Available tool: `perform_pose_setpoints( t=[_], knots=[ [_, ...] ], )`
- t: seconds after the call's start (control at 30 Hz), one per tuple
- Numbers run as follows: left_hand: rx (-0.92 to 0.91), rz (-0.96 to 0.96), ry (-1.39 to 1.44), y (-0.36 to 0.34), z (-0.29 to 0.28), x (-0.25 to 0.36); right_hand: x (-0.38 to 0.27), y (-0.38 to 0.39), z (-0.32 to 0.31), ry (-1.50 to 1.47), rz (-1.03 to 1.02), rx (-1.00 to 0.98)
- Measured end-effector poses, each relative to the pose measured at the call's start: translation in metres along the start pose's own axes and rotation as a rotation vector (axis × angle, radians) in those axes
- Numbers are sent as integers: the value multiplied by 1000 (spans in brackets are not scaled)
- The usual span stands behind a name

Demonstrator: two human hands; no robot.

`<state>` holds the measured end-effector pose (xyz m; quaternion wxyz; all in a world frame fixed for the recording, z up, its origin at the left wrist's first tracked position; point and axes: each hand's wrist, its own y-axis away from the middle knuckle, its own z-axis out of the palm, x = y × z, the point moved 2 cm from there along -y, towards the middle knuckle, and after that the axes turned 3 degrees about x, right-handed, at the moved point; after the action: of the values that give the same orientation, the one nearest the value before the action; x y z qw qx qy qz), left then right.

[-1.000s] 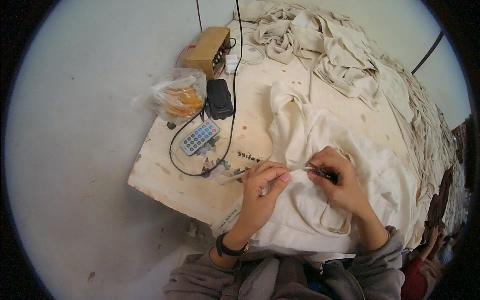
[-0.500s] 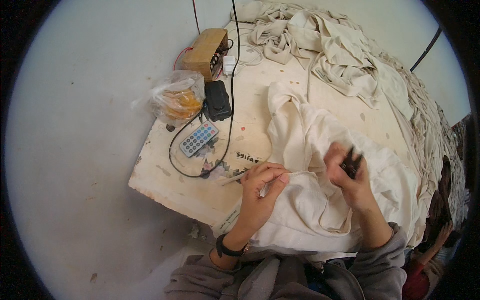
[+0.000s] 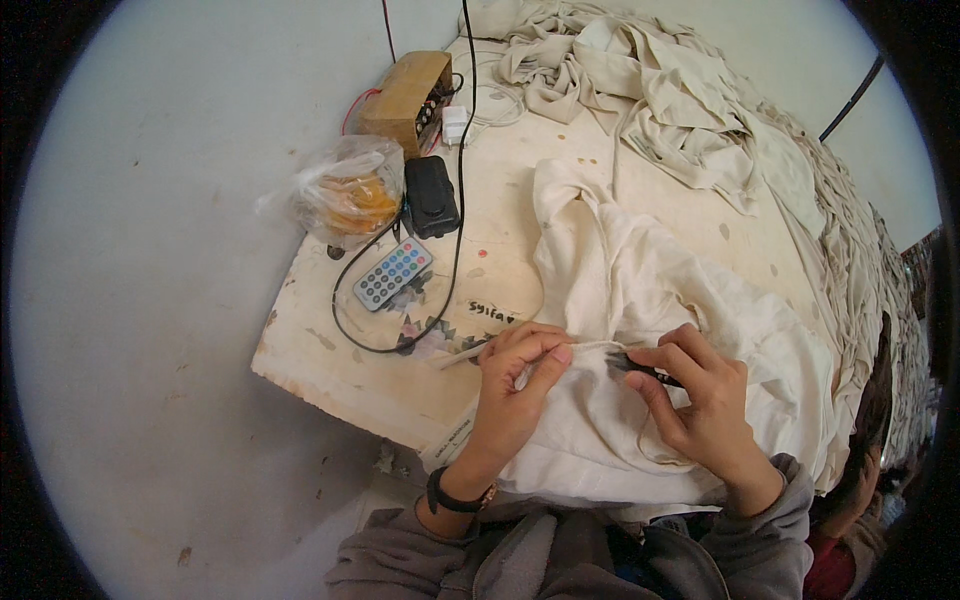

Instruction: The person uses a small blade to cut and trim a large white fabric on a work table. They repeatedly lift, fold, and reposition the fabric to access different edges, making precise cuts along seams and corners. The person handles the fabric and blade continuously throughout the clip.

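A cream-white cloth garment piece lies in loose folds along the near side of the table. My left hand pinches its seam edge between thumb and fingers. In my right hand are small black thread snips, gripped between thumb and fingers. Their tips point left and sit at the seam, just right of my left fingertips. The blades are blurred, so whether they touch the cloth is unclear.
On the worn table at left lie a remote control, a black box-shaped device, a plastic bag and a looped black cable. A wooden box with wires stands behind. Beige cloth heaps along the far and right sides.
My right hand has come down and left to the seam, and the snips have turned from pointing up to pointing left. My left hand keeps its pinch on the cloth.
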<state>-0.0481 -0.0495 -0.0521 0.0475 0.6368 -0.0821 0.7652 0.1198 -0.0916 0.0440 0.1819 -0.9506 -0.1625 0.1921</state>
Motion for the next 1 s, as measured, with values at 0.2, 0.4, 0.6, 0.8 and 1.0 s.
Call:
perform_pose_setpoints(
  t=[0.2, 0.4, 0.6, 0.8, 1.0],
  knots=[
    [-9, 13, -60, 0, -1, 0, 1, -3, 11, -11, -20, 90],
    [0, -27, 42, 0, 0, -1, 2, -2, 12, -10, -31, 139],
    [-14, -21, 26, -1, 0, -2, 4, -4, 16, 13, -72, 172],
    [-15, -39, 34, 0, -1, -3, 6, -4, 21, -2, -98, 166],
    [-3, -49, 64, -1, -1, -4, 6, -4, 20, 5, -101, 174]
  ],
)
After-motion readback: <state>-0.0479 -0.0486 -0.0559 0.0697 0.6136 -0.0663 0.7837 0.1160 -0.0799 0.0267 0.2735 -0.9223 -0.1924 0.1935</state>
